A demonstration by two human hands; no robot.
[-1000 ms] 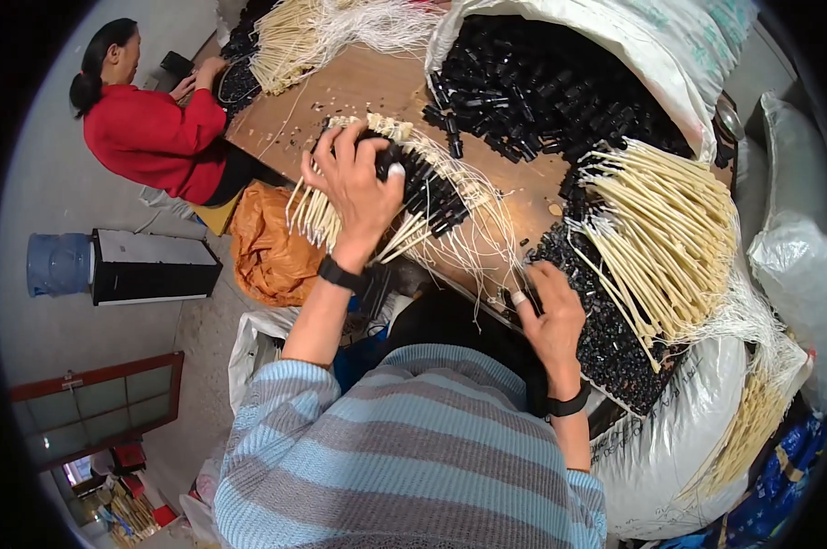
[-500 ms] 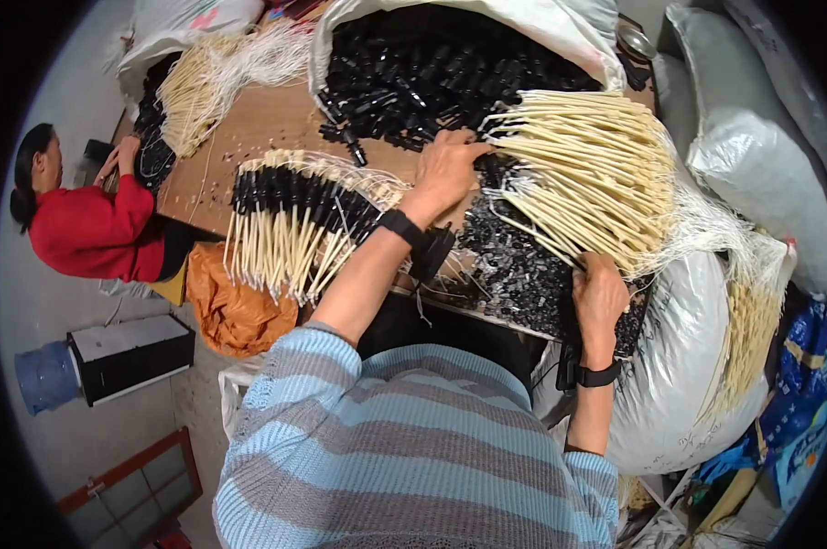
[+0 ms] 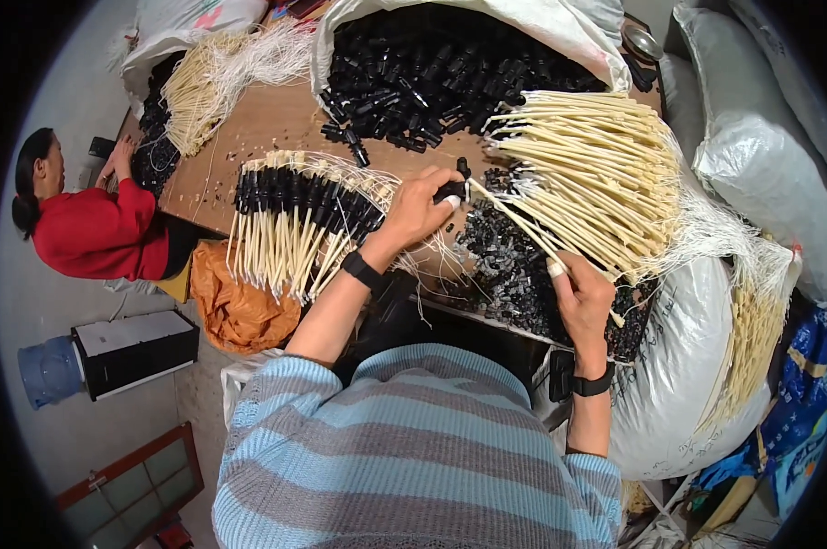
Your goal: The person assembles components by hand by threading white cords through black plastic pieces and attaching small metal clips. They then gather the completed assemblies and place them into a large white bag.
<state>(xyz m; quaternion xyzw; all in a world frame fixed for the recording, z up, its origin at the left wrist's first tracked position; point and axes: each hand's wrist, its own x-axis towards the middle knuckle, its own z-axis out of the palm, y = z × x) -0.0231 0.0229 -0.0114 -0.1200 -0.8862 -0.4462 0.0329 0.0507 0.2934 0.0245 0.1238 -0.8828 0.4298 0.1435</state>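
My left hand (image 3: 420, 209) pinches a small black plastic cap (image 3: 453, 190) over the brown table (image 3: 267, 128). My right hand (image 3: 580, 295) grips a cream stick (image 3: 514, 220) that slants up to that cap. Left of my left hand lies a row of finished cream sticks with black caps (image 3: 290, 215). A big loose bundle of bare cream sticks (image 3: 587, 165) fans out above my right hand. Loose black caps (image 3: 514, 270) are heaped between my hands.
An open white sack of black caps (image 3: 432, 73) stands at the back. Full white sacks (image 3: 761, 174) sit at the right. A person in a red top (image 3: 93, 229) works at the table's left end. An orange bag (image 3: 235, 302) and a black-and-white box (image 3: 134, 348) are on the floor.
My left hand has picked up a black cap from the pile. My right hand has lifted off the caps and taken a cream stick, its tip now at the cap.
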